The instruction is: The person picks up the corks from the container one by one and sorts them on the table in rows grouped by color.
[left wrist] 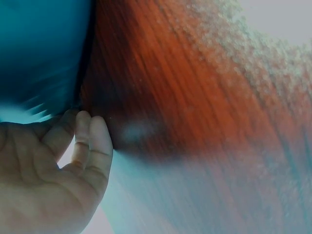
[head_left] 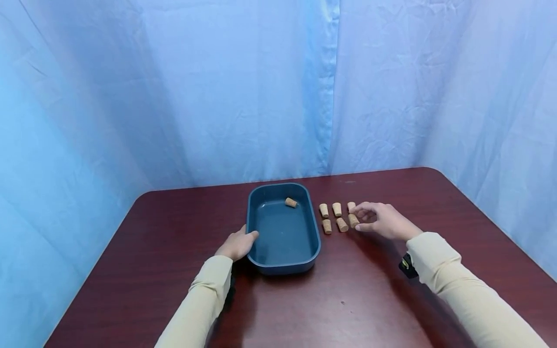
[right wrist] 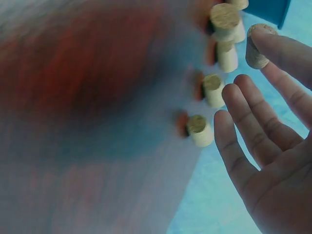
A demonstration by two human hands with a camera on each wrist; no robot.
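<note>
A dark blue rectangular tray (head_left: 283, 266) lies on the table, and one cork stopper (head_left: 291, 202) is inside it near the far end. My left hand (head_left: 238, 244) grips the tray's left wall, thumb over the rim and fingers outside. To the right of the tray, several tapered cork stoppers (head_left: 337, 209) are set out in two short rows. My right hand (head_left: 383, 221) is at the right end of these rows. In the right wrist view its thumb and a finger pinch a cork stopper (right wrist: 257, 51), while the other fingers are spread loosely.
The dark red wooden table (head_left: 183, 227) has rounded far corners. Light blue curtains (head_left: 243, 87) hang behind it and along both sides. The loose corks stand close to the tray's right wall.
</note>
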